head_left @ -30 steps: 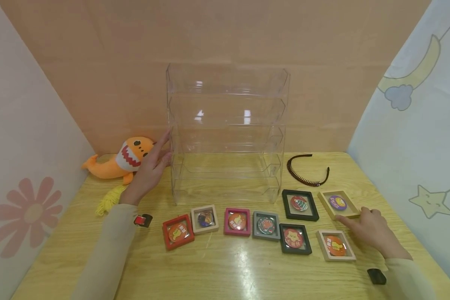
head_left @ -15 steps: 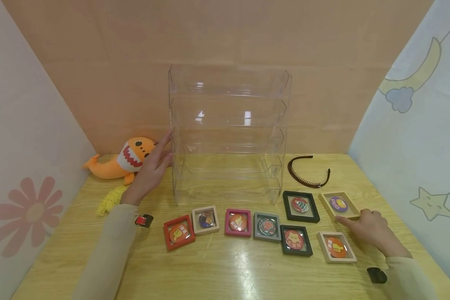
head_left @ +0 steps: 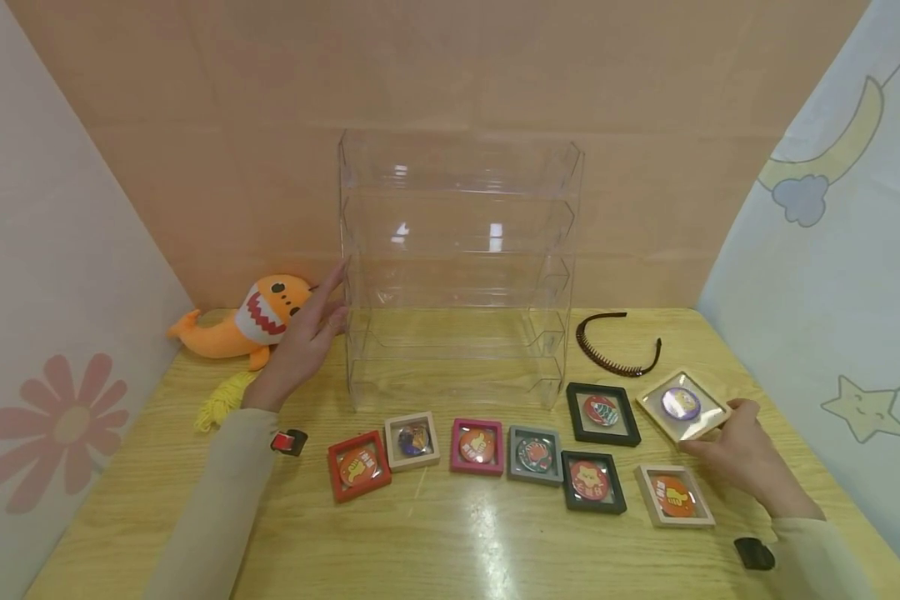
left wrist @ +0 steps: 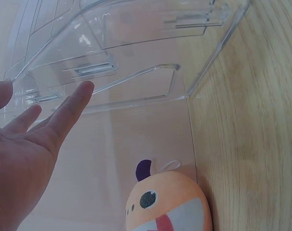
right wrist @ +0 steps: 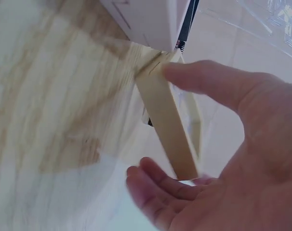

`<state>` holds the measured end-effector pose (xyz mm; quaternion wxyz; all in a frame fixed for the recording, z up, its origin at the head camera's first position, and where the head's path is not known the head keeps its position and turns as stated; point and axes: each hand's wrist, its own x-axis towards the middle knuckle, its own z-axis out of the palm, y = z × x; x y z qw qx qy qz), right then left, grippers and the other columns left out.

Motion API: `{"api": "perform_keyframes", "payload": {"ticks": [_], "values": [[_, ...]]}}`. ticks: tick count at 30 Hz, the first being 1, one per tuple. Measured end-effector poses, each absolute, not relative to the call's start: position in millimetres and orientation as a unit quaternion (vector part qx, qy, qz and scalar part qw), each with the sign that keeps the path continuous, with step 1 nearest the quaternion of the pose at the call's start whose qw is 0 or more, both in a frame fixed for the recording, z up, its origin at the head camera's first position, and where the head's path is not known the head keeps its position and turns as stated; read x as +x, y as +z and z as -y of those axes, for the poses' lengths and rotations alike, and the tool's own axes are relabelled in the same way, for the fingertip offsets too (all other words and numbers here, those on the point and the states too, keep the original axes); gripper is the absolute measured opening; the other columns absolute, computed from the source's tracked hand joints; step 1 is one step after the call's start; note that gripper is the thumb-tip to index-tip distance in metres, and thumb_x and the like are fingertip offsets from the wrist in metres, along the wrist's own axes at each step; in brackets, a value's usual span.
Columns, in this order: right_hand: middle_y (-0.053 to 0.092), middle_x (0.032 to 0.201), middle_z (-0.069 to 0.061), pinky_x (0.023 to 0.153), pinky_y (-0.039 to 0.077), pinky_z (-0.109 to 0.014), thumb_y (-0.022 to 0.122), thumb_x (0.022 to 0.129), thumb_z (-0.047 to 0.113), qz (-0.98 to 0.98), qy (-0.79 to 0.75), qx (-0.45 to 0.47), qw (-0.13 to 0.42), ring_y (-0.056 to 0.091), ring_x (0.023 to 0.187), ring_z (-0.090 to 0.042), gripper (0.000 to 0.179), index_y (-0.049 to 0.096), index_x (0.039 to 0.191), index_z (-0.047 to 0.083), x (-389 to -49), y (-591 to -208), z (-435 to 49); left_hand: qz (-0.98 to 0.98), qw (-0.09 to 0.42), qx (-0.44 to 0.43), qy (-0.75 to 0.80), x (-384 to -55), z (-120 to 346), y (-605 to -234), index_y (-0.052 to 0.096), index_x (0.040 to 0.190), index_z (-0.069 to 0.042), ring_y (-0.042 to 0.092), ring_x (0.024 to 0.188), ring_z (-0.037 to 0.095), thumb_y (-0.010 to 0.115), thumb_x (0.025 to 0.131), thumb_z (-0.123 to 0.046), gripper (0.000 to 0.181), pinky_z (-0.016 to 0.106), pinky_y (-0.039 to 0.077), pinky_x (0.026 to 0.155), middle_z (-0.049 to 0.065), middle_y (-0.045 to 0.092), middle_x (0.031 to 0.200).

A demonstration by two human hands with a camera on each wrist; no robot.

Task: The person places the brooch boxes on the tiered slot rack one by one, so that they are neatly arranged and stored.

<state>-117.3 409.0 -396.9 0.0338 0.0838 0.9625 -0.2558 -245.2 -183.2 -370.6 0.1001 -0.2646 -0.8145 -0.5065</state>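
My right hand (head_left: 746, 458) pinches a light wooden display frame (head_left: 708, 410) with a round purple and yellow badge under its clear front. The frame is tilted, and light glares off its window. In the right wrist view the thumb lies on one corner of this frame (right wrist: 166, 122), with fingers at the opposite end. My left hand (head_left: 300, 342) touches the left side of an upright clear acrylic rack (head_left: 457, 250) with several tiers. Its fingers (left wrist: 71, 108) are straight against the side panel.
Several badge frames lie before the rack: a red one (head_left: 359, 467), pink one (head_left: 476, 447), grey one (head_left: 534, 455), black ones and light wooden ones. A toothed headband (head_left: 607, 358) is at right. An orange plush shark (head_left: 270, 312) and yellow yarn bundle (head_left: 223, 402) lie at left.
My right hand has raised and tilted the purple-badge wooden frame, which lay flat on the table before. My left hand stays at the rack's side.
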Motion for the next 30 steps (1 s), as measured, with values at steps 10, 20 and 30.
{"api": "perform_keyframes", "payload": {"ticks": [10, 20, 30], "values": [[0.058, 0.09, -0.031, 0.06, 0.051, -0.047, 0.084, 0.079, 0.012, -0.962, -0.261, 0.075, -0.038, 0.061, 0.072, -0.04, 0.099, 0.01, 0.139, -0.016, -112.6, -399.3, -409.2, 0.817, 0.099, -0.26, -0.505, -244.7, 183.3, -370.4, 0.015, 0.163, -0.04, 0.042, 0.14, 0.035, 0.043, 0.11, -0.014, 0.066, 0.056, 0.05, 0.099, -0.001, 0.021, 0.167], [0.059, 0.1, -0.034, 0.054, 0.048, -0.028, 0.072, 0.089, -0.003, -0.96, -0.255, 0.048, -0.106, 0.064, 0.093, -0.054, 0.065, 0.025, 0.132, -0.013, -108.6, -401.7, -406.4, 0.822, 0.085, -0.25, -0.504, -225.0, 174.5, -347.1, 0.014, 0.165, -0.02, 0.04, 0.14, 0.045, 0.041, 0.109, -0.007, 0.063, 0.062, 0.044, 0.103, 0.016, 0.02, 0.166], [0.06, 0.103, -0.04, 0.045, 0.045, -0.025, 0.059, 0.097, -0.006, -0.956, -0.244, 0.049, -0.154, 0.07, 0.077, -0.045, 0.045, 0.034, 0.133, -0.013, -101.6, -400.5, -402.5, 0.824, 0.081, -0.245, -0.504, -229.5, 174.6, -352.4, 0.013, 0.165, -0.023, 0.04, 0.14, 0.043, 0.042, 0.109, -0.006, 0.065, 0.06, 0.046, 0.102, 0.015, 0.019, 0.166]]}}
